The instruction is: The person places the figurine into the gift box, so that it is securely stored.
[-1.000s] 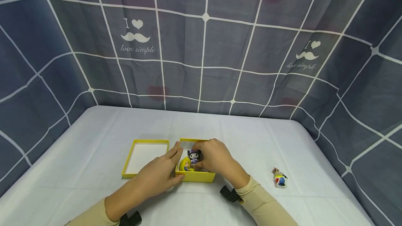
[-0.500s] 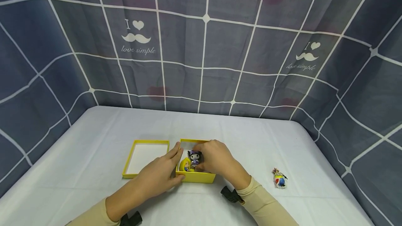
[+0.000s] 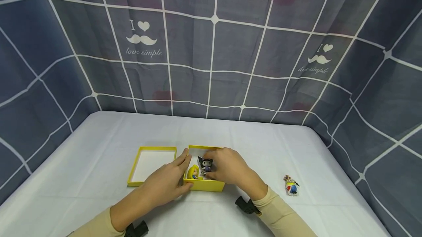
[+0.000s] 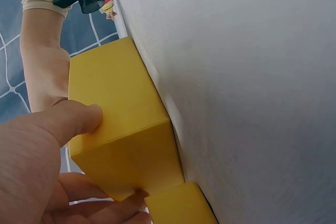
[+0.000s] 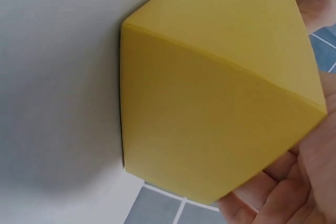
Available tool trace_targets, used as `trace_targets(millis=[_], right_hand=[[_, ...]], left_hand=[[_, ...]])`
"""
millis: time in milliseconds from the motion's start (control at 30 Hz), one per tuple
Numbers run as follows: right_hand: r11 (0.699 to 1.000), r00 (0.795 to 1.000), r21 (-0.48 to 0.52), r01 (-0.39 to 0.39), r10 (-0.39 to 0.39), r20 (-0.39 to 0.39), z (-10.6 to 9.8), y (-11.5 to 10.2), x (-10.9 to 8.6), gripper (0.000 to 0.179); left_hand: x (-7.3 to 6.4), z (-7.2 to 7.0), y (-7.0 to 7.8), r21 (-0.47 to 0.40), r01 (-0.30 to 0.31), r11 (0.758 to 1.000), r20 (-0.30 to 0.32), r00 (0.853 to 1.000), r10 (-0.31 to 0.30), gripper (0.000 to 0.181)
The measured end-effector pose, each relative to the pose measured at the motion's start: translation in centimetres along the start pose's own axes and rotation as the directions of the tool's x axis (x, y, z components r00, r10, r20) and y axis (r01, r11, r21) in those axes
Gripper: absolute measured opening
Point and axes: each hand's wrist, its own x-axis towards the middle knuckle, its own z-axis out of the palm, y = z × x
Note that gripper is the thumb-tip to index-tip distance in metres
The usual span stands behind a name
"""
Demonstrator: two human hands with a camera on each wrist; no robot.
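In the head view, my left hand (image 3: 165, 182) grips the near left corner of an open yellow box (image 3: 204, 185), thumb on the front wall and fingers along the left side. The left wrist view shows that thumb pressed flat on the yellow wall (image 4: 121, 87). My right hand (image 3: 230, 165) reaches in over the box's right side and pinches a small black-and-purple figurine (image 3: 206, 165) with a white face. Left of it in the box sits a yellow-haired figurine (image 3: 193, 172). The right hand hides the box's right part; its wrist view shows mostly the outer walls (image 5: 205, 103).
A shallow yellow lid (image 3: 158, 149) with a white inside lies just left of the box. Off to the right, a small figurine (image 3: 291, 186) in red, yellow and blue lies on the white tablecloth (image 3: 257, 141). A grey checked curtain (image 3: 191, 46) encloses the table's back and sides.
The black-and-purple figurine has shifted slightly right inside the box and turned a little, along with my right hand. My left hand and the box stay in place.
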Motion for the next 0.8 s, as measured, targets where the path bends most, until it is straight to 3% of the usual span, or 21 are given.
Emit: trace_targets(millis=[367,633,800], right_hand=[[0.998,0.997,0.062,0.009,-0.004,-0.073,-1.4,0.6,-1.5,0.050],[0.997,0.990,0.059,-0.055,0.062,-0.126,-2.5,1.5,-3.3,0.055],[0.995,0.987,0.085,-0.046,0.058,-0.150,-3.1,2.2,-4.5,0.054]], left_hand=[[0.0,0.0,-0.1,0.007,0.005,1.000,-0.003,1.000,-0.005,0.082],[0.0,0.0,0.0,0.007,0.010,1.000,-0.004,1.000,-0.010,0.081],[0.0,0.1,0.0,0.009,0.010,1.000,0.000,1.000,-0.010,0.081]])
